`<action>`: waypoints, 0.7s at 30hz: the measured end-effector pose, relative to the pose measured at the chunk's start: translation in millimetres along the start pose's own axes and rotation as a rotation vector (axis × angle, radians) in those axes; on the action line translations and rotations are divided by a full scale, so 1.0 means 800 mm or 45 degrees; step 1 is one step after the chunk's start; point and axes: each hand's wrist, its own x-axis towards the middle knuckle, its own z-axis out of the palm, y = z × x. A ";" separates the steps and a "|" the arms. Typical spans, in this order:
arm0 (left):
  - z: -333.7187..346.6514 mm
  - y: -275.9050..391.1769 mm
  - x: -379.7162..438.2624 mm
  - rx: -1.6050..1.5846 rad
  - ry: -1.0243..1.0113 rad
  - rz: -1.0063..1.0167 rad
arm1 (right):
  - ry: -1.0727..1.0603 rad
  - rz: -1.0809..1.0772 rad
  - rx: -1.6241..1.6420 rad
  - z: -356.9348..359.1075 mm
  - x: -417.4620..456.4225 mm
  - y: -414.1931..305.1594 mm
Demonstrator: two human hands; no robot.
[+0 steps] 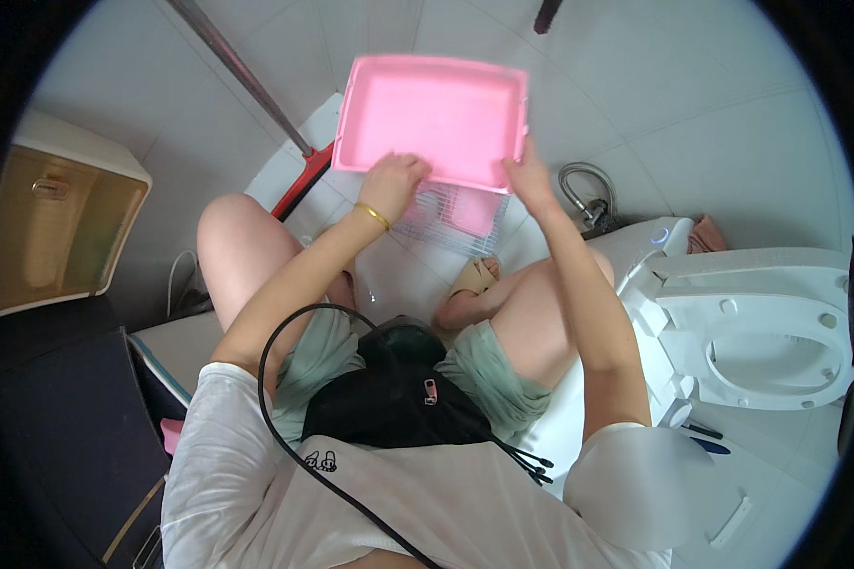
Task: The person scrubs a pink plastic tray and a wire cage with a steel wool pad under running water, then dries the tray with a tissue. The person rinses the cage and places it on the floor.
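Observation:
A shallow pink plastic tray [434,107] is held up in front of me, its hollow side facing me. My left hand [396,181] is on its near edge, fingers reaching over the rim; a gold-coloured bangle circles that wrist. My right hand [529,174] grips the near right corner, with fingers along the side. Below the tray, on the tiled floor, stands a wire cage [438,231] with pink parts inside; the tray and my left hand hide some of it.
A floor squeegee with a red head [306,181] leans at the left. At the right are a white toilet [761,327], a braided metal hose [589,178] and a pinkish cloth [706,236]. A wall-mounted box [64,220] hangs at the left. A black cable [265,398] crosses my lap.

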 end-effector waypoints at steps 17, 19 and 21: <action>-0.117 -0.053 0.014 -1.424 0.803 -0.986 | 0.379 -0.670 -0.162 -0.052 -0.032 -0.034; -0.155 -0.046 -0.001 -1.342 1.047 -0.892 | 0.601 -0.661 -0.391 -0.038 -0.070 -0.084; -0.203 -0.040 -0.015 -1.356 1.235 -0.761 | 0.440 -0.566 -0.261 -0.049 -0.048 -0.031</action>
